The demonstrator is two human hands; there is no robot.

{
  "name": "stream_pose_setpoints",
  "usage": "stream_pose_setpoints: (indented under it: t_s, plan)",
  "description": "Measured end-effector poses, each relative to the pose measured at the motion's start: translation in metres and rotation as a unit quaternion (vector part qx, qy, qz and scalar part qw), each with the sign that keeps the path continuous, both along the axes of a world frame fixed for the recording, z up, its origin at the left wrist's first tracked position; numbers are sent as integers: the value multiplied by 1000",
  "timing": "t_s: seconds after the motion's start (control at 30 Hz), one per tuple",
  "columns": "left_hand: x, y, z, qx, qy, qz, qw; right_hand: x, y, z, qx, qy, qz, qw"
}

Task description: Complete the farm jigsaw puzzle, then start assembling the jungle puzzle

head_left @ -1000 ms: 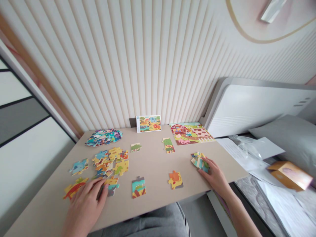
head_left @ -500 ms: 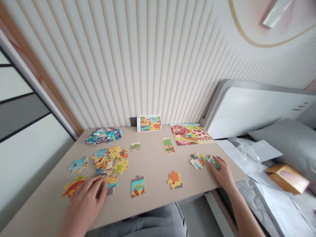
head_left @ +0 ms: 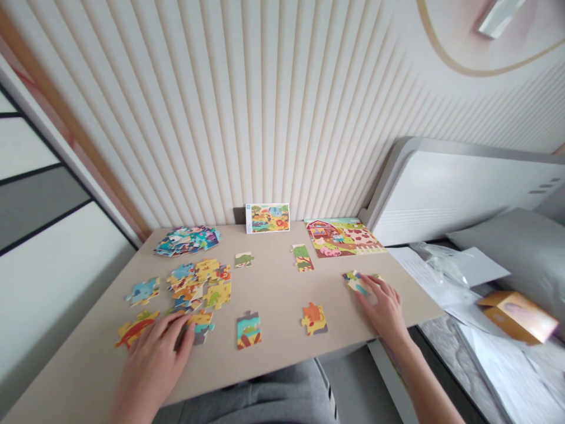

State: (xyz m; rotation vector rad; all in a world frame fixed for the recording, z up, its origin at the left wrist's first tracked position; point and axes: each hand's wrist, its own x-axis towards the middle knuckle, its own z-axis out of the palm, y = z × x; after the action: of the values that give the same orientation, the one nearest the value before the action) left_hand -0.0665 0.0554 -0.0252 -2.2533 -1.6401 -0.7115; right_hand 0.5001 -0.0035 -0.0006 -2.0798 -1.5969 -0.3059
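**Where are the hands?**
Both are on a beige desk [head_left: 282,294], which meets a ribbed white wall panel [head_left: 220,118]. Past the right hand [head_left: 384,312], beyond its fingertips, is a white bed headboard [head_left: 459,194].

**What lies ahead of the fingers?**
Up ahead of the right fingers is a farm jigsaw puzzle [head_left: 342,237] with a red barn. Ahead of the left hand [head_left: 152,365] is a heap of blue-green jigsaw pieces [head_left: 187,241], and between the hands a picture card [head_left: 267,218] stands against the wall panel.

**And closer in?**
A loose cluster of yellow and orange jigsaw pieces [head_left: 198,280] lies just above the left fingers. An orange-and-yellow jigsaw piece [head_left: 313,319] sits just left of the right fingers.

**What are the fingers doing?**
The right ones are spread and curved over a small bunch of jigsaw pieces [head_left: 359,282], touching them, but I can't tell whether they're gripping. The left ones curve down beside a red dinosaur piece [head_left: 135,328] — their tips are at a yellow piece [head_left: 200,327], and whether they're holding it, I can't tell.
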Motion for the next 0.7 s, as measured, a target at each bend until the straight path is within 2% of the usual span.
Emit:
stream_pose_setpoints:
  t_s: [0.1, 0.17, 0.23, 0.37, 0.5, 0.7]
  plan:
    - [1, -1, 1, -2, -5, -2, 1000, 27, -1, 3, 7, 22, -89, 996]
    - [1, -1, 1, 0, -10, -2, 1000, 43, -1, 2, -32, 24, -94, 995]
    - [1, -1, 1, 2, -13, -1, 1000, 51, 0, 1, -62, 18, -65, 996]
    - [1, 0, 1, -5, -10, -3, 1000, 49, 7, 1, -65, -8, 36, 997]
    - [2, 0, 3, -2, -12, -3, 1000, 35, 19, 5, -104, 8, 105, 989]
    - [3, -1, 3, 10, 0, 4, 1000, 4, 25, 16, -92, 44, 158, 982]
